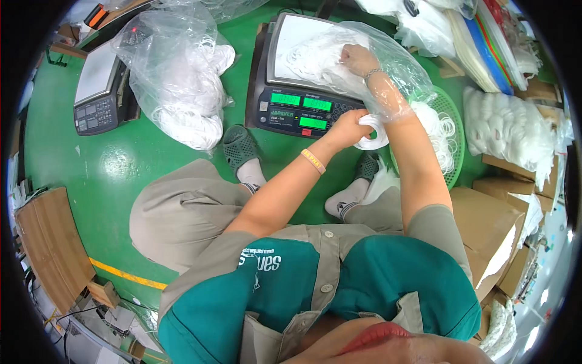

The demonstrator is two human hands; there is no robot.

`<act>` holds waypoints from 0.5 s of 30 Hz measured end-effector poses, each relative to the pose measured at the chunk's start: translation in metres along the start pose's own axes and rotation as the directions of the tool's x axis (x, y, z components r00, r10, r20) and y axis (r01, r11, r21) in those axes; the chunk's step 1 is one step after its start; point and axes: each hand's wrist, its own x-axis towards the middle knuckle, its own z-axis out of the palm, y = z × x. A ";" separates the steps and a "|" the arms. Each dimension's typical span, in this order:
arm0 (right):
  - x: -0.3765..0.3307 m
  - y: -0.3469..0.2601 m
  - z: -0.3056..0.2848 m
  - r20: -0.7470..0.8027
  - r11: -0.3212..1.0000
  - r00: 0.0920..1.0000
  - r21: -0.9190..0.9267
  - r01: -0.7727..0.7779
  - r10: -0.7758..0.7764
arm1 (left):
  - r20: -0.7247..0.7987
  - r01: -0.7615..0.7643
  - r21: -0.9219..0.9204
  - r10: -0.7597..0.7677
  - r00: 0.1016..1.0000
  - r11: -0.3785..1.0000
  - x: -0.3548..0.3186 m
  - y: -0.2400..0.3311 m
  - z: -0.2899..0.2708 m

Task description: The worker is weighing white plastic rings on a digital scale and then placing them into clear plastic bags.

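On the smooth green floor (121,164), far centre, stands a dark grey scale with a pale flat pan (298,29). To its left slumps a clear plastic bag (142,51) filled with thin white rings (188,124). Another clear bag (395,57), holding white rings, lies across the pan, its long axis left to right, mouth rightward. A round green plastic basket (459,151) at right holds loose rings, partly covered by the right forearm (409,130). The right hand (359,59) is inside the pan's bag, fingers curled; I cannot tell whether they grip. Nearer, the left hand (348,128) pinches a round white ring bundle (380,136), hole upward.
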 end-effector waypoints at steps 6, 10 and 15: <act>0.017 -0.009 -0.059 -0.269 0.896 0.963 0.424 0.127 -0.009 | -0.182 -0.235 0.158 0.262 0.948 0.959 0.006 -0.010 -0.025; 0.009 -0.004 -0.098 -0.371 0.703 0.901 0.579 0.414 -0.225 | -0.407 -0.256 0.045 0.251 0.878 0.966 0.021 0.018 -0.065; 0.000 -0.001 -0.112 -0.463 0.833 0.885 0.473 0.287 -0.043 | -0.376 -0.224 -0.098 0.173 0.910 0.970 0.003 0.055 -0.084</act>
